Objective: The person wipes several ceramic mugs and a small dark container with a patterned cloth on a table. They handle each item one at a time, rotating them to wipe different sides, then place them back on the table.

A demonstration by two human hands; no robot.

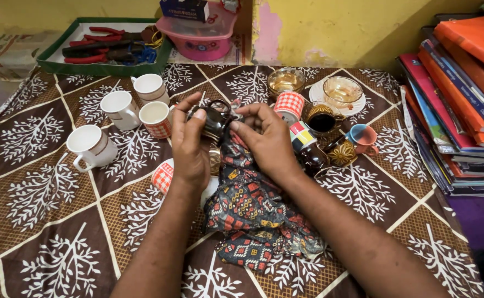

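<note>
My left hand (189, 146) grips a small dark glossy cup (213, 120) with a handle, held above the table. My right hand (266, 140) presses a patterned dark cloth (250, 209) against the cup's side. The cloth hangs down from my fingers and bunches on the brown tablecloth (49, 193) between my forearms. A red-checked cup (163, 176) lies just under my left wrist.
Several white mugs (90, 146) stand to the left, a checked one (156, 118) near my left hand. Glass bowls (286, 81), a saucer and small coloured cups (362, 138) crowd the right. Stacked books (462, 99) fill the right edge. A green tool tray (107, 49) and pink tub (200, 38) sit behind.
</note>
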